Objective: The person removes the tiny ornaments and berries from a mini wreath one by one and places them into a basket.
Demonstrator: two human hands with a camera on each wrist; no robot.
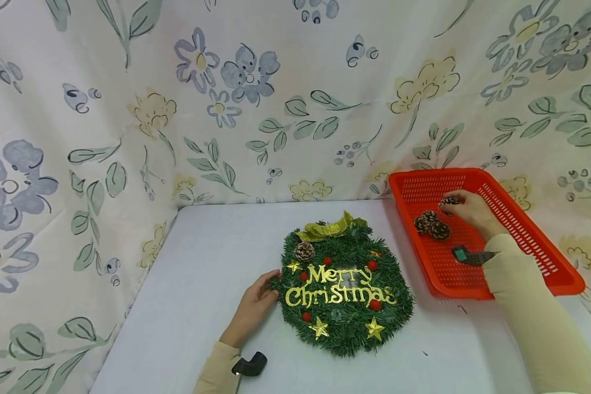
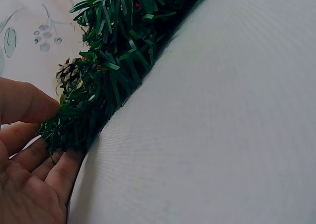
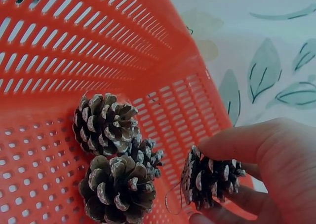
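A green Christmas wreath (image 1: pixel 345 342) with gold "Merry Christmas" lettering (image 1: pixel 342 294) lies on the table. My left hand (image 1: pixel 253 307) holds its left edge; in the left wrist view the thumb (image 2: pixel 29 103) lies against the greenery, the other fingers beneath. One frosted pine cone (image 1: pixel 304 251) sits at the wreath's upper left, near a gold bow (image 1: pixel 325 230). Over the red basket (image 1: pixel 426 271), my right hand (image 1: pixel 475 212) pinches another pine cone (image 3: pixel 210 179) between thumb and fingers. A thin wire loop (image 3: pixel 173 202) hangs beside that cone. Several loose pine cones (image 3: pixel 101 123) cluster on the basket floor.
The perforated basket stands at the table's right, close to the floral curtain (image 1: pixel 276 109) that rises behind and along the left. Gold stars (image 1: pixel 374 329) and red balls (image 1: pixel 375 305) dot the wreath. Small dark bits (image 1: pixel 425 353) lie on the white tabletop (image 1: pixel 216 235).
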